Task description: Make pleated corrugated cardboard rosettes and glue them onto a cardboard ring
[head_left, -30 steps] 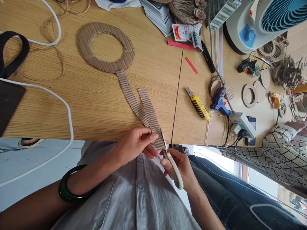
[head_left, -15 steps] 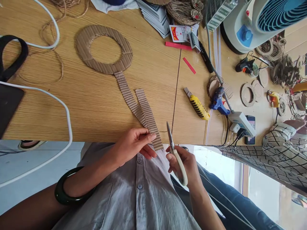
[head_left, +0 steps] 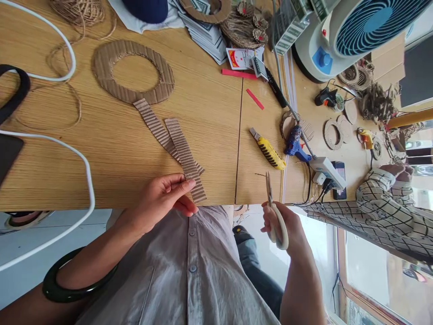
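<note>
My left hand (head_left: 162,196) pinches the near end of a corrugated cardboard strip (head_left: 184,153) at the table's front edge. A second cardboard strip (head_left: 152,123) lies under it and runs up toward a cardboard ring (head_left: 131,72). My right hand (head_left: 282,228) grips the cream handles of a pair of scissors (head_left: 274,210), blades closed and pointing away from me. The scissors are held to the right of the strips, apart from the cardboard.
A yellow utility knife (head_left: 267,151), a blue glue gun (head_left: 296,142) and a white power strip (head_left: 326,171) lie to the right. A fan (head_left: 355,27), card stacks and twine crowd the back. A white cable (head_left: 77,158) loops at left. Another person's checked sleeve (head_left: 385,203) is at right.
The scissors came off the strip's end and my right hand moved them to the right. My left hand kept hold of the strip and shifted left with it.
</note>
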Demonstrator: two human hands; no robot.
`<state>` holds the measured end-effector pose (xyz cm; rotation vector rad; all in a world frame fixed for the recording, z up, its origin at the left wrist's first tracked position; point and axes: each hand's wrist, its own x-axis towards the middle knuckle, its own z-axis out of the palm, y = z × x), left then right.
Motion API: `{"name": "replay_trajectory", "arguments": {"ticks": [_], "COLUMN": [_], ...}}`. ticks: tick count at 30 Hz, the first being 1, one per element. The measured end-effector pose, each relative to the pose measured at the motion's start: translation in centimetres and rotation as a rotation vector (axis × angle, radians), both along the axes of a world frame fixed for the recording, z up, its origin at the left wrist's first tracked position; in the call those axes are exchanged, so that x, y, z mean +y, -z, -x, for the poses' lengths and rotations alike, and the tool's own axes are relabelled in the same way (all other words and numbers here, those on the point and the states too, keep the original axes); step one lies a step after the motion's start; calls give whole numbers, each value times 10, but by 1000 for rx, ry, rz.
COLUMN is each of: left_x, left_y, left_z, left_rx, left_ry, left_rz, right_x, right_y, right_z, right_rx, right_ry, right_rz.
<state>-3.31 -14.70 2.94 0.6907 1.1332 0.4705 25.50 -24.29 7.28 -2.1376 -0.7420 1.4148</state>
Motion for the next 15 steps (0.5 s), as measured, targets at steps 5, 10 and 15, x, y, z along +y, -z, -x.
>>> {"name": "replay_trajectory", "arguments": {"ticks": [5, 10, 15], "left_x": [-1, -1, -2], "left_y": [4, 9, 11], "left_z": [-2, -3, -4], "left_rx": [-19, -32, -44], "left_ry": [44, 53, 59], "left_rz": [-50, -68, -69], "right_x": [-6, -1, 13], "right_y": [-16, -12, 5], "right_z": [-22, -32, -25], "right_rx": [-111, -642, -1008], "right_ry": [-223, -247, -326], "right_rz": [-15, -69, -180]}}
